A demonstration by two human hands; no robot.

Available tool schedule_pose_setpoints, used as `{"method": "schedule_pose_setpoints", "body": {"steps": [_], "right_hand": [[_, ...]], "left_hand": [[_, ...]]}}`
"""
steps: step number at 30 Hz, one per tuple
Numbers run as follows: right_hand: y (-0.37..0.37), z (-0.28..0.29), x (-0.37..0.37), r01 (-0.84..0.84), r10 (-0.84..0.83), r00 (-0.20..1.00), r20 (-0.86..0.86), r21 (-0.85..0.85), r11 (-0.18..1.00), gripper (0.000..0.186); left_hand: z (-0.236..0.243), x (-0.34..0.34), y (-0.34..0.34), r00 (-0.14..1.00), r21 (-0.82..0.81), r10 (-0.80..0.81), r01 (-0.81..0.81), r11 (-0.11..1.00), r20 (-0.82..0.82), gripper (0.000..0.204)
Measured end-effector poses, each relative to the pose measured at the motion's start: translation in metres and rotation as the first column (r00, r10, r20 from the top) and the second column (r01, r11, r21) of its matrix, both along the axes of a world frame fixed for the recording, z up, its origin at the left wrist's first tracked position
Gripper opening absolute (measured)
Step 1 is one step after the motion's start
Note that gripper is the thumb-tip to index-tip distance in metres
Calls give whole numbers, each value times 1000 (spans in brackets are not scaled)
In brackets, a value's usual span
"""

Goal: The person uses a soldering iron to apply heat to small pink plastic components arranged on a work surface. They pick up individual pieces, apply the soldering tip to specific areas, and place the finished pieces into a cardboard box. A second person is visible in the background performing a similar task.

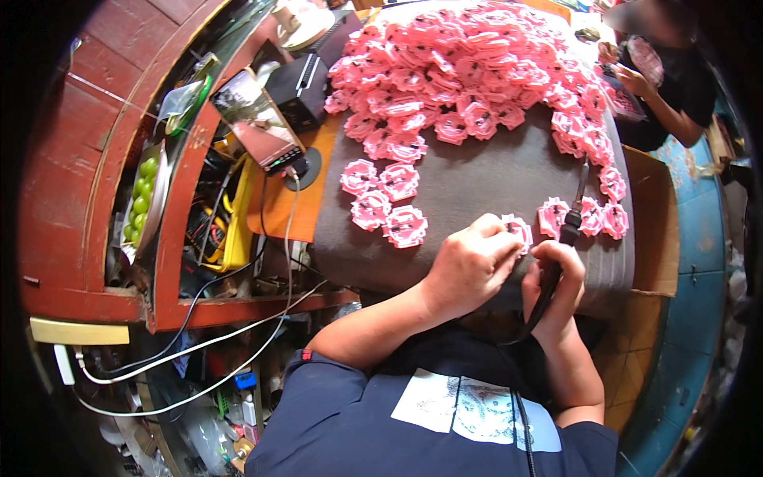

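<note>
From where I stand: left hand closed, fingertips apparently pinching one pink flower piece. Right hand, just beside it, grips a dark corded pen-like tool, tip pointing up and away. Big pile of pink flowers on the grey bench, beyond both hands; four loose ones left of the left hand. Piece looks light, papery, likely easy to crease; best held at the dark centre, frilly edges left alone. Tool looks stiff; hold by handle, off the tip.
</note>
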State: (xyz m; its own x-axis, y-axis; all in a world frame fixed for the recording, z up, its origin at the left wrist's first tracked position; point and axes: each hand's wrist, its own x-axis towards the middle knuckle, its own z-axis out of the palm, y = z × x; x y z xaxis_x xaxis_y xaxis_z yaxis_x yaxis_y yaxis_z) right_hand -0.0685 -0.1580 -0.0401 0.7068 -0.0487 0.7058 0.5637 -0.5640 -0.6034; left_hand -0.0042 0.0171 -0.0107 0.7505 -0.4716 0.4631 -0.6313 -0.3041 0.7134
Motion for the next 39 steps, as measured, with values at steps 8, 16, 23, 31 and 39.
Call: {"method": "schedule_pose_setpoints", "body": {"steps": [8,16,23,31,39], "right_hand": [[0,8,5,-81,112,982,153,-195,978,53],[4,11,7,-30,54,992,110,-208,978,47],[-1,9,6,-58,78,979,187,-110,992,38],[-21,6,-27,-59,68,986,155,-63,996,58],[-27,27,-41,-66,93,986,138,-190,980,32]], "left_hand": [[13,0,-3,1000,18,9,-9,1000,-5,9],[13,1,-3,1000,14,10,-10,1000,-21,11],[9,2,-4,997,35,55,-53,998,-61,9],[11,0,-4,996,47,38,-34,998,-86,10],[8,1,-4,998,48,49,-48,998,-29,10]]}}
